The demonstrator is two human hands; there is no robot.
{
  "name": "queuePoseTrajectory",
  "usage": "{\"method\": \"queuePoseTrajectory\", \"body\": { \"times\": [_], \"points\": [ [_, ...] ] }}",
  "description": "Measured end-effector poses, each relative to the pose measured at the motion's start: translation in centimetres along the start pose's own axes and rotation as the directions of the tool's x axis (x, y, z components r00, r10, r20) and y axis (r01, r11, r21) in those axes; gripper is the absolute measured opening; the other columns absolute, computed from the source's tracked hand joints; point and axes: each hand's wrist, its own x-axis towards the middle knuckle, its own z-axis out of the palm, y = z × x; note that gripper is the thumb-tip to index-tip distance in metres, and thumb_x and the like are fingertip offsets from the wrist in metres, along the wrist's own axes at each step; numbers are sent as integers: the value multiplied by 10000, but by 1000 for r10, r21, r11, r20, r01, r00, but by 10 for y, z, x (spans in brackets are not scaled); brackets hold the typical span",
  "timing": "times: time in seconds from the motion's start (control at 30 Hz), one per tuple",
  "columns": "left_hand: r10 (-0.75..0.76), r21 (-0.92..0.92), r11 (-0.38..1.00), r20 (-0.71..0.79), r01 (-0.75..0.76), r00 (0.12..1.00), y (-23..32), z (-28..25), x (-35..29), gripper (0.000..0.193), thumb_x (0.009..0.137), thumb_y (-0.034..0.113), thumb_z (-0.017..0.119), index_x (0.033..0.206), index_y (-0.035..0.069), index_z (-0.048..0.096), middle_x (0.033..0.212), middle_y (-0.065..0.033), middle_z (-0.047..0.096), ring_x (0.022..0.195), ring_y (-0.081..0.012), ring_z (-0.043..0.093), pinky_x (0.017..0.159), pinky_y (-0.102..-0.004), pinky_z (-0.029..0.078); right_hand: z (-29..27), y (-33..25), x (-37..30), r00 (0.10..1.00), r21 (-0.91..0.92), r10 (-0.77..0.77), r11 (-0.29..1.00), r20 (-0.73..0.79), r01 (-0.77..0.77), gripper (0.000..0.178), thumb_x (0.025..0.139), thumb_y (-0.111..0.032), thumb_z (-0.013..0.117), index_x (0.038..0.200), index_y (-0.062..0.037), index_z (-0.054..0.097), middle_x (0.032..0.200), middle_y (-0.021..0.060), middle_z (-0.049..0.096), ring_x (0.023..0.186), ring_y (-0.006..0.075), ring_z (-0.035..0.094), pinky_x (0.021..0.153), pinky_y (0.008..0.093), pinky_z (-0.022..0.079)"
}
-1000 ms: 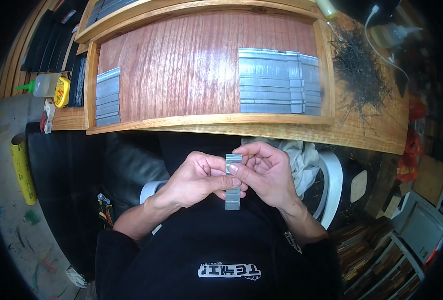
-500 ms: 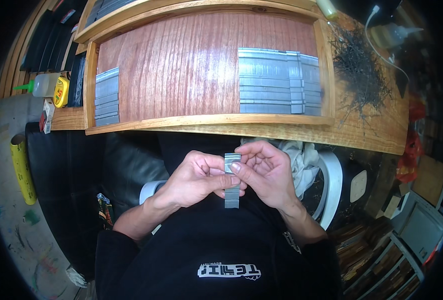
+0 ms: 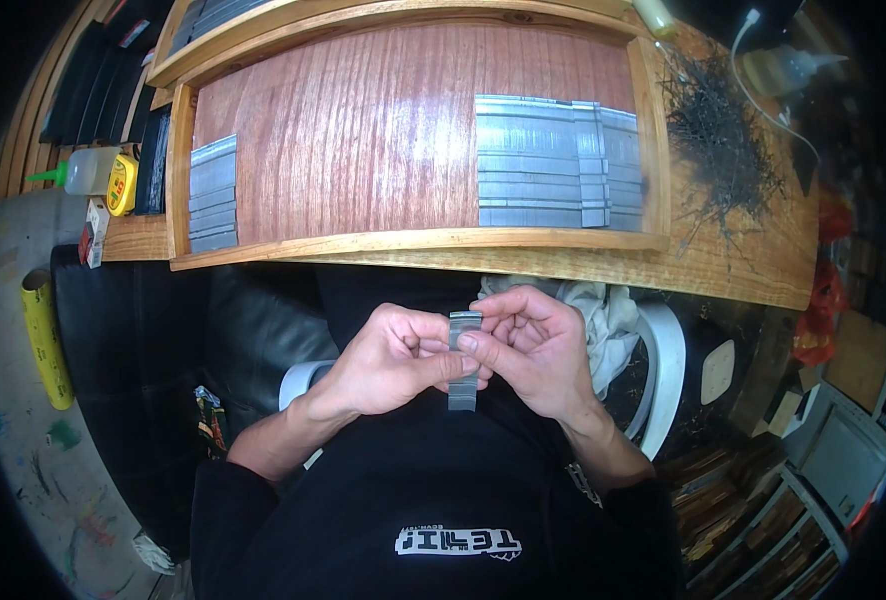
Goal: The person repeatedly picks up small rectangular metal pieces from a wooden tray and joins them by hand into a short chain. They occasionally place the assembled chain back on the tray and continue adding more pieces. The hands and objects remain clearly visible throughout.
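Note:
Between my hands, in front of my chest, is a narrow grey strip [image 3: 462, 392] with crosswise lines, like short flat metallic pieces lined up in a row. My left hand [image 3: 399, 358] pinches its middle from the left, thumb across its face. My right hand [image 3: 530, 345] grips the upper part, thumb on the front and fingers behind the top end. The fingers hide much of the strip's middle. Beyond my hands lies a shallow wooden tray [image 3: 353, 150]. Similar grey strips [image 3: 529, 165] lie side by side at its right, and a shorter block of strips [image 3: 214, 192] at its left.
The tray rests on a wooden table [image 3: 743, 255]. A heap of thin dark wires or pins [image 3: 718, 140] lies right of it, near a squeeze bottle [image 3: 788, 70]. On the left are a green-tipped bottle [image 3: 91, 172], a yellow container [image 3: 123, 184] and a yellow roll [image 3: 46, 340].
The top end of the strip has tipped slightly and sits a little lower, while its bottom end is a touch higher. Both hands keep their hold with only tiny finger shifts.

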Motion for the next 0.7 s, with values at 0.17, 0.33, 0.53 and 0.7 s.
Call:
{"method": "queuePoseTrajectory", "body": {
  "times": [0.17,0.33,0.53,0.7],
  "points": [
    [10,14,1000,-12,-10,1000,5,0,5,171,966,39,679,1125,-12,718,980,-119,761,888,-181,752,693,-240,590,-2,2,4,1000,-5,15,1000,5,-15,252,936,42,688,1180,72,629,897,95,682,687,86,645,572,210,538],
    [-32,-103,994,-48,27,998,17,-6,22,167,961,23,664,1106,-48,706,960,-164,758,844,-237,765,676,-259,625,-1,2,18,995,114,96,989,-40,-91,207,969,-41,688,1132,87,683,825,60,670,653,66,600,567,198,492],
    [-20,-81,997,-23,18,1000,18,-11,24,165,963,20,660,1104,-53,705,949,-167,759,839,-243,767,666,-255,629,0,4,25,997,138,67,989,-40,-61,132,966,-32,688,1047,67,724,767,47,668,616,53,578,541,190,479],
    [-35,-67,997,-8,34,999,19,-13,24,164,960,19,667,1102,-50,707,951,-160,762,852,-240,768,663,-252,623,0,5,25,999,170,46,985,-24,-41,123,961,-26,691,1037,65,725,779,53,675,623,55,586,547,190,483]
  ]
}}
